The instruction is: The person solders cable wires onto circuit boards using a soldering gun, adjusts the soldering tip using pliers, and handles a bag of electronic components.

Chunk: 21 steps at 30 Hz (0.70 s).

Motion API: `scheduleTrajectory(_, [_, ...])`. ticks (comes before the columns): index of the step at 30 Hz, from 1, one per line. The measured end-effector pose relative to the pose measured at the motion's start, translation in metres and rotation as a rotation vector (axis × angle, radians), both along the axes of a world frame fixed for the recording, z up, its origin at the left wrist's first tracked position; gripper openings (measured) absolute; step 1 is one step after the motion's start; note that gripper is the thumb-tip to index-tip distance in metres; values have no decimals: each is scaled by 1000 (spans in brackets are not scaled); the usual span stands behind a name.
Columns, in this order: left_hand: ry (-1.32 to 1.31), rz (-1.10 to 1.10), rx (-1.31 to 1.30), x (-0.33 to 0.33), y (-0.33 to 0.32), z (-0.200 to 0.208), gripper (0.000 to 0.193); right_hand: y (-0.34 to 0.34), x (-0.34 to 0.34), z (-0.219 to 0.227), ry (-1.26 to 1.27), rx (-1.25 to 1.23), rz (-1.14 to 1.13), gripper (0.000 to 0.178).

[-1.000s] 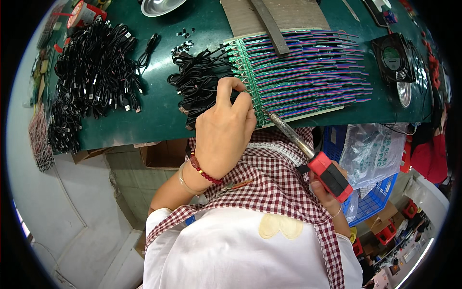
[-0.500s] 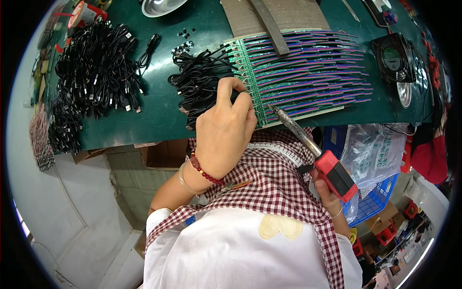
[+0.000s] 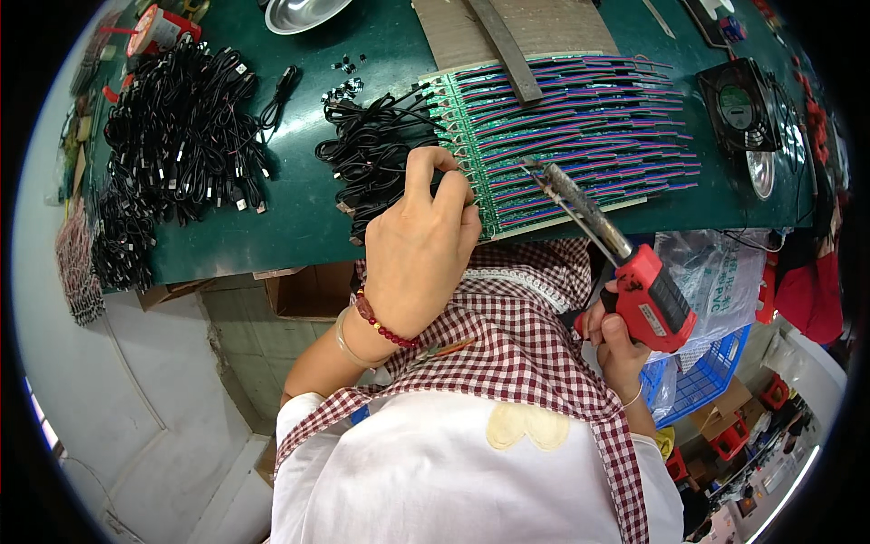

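My left hand (image 3: pixel 424 231) is closed, its fingertips bent down at the left edge of a green circuit board panel (image 3: pixel 485 195). What the fingers pinch is hidden under them. Rows of red, blue and black wires (image 3: pixel 580 122) run rightward across the panel. Black cables (image 3: pixel 376 150) reach its left edge from a bundle beside my left hand. My right hand (image 3: pixel 618 349) grips a red and black soldering gun (image 3: pixel 660 299), low and to the right of the panel. The gun's tip (image 3: pixel 535 168) hangs over the wires, apart from the left-edge joints.
A metal bar (image 3: pixel 507 54) lies across a board at the panel's far side. A large heap of black cables (image 3: pixel 186 136) covers the left of the green table. A small fan (image 3: pixel 739 107) stands at right, a metal bowl (image 3: pixel 304 11) at the back. Small loose parts (image 3: pixel 344 89) lie near the bundle.
The soldering gun has pulled back from near the panel's left-edge joints, moving right and tilting with my right hand. My left hand has barely shifted.
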<state>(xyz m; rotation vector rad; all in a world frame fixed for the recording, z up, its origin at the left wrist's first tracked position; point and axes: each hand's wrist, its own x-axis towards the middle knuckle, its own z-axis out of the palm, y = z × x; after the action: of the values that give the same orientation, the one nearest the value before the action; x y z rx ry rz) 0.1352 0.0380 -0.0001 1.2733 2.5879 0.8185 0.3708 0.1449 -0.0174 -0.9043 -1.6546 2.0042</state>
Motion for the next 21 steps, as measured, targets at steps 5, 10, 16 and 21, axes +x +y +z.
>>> scheduleTrajectory(5, [-66,25,25,-4,-4,0,18,1,-28,9,90,-114,-108,41])
scheduleTrajectory(10, [-177,-76,70,-12,-14,4,26,2,-38,12,115,-146,-143,41])
scheduleTrajectory(16, [-425,-292,117,-19,-26,11,24,3,-44,13,139,-163,-123,41])
scheduleTrajectory(21, [-548,-319,234,-21,-26,5,14,-3,-61,18,132,-110,-21,42])
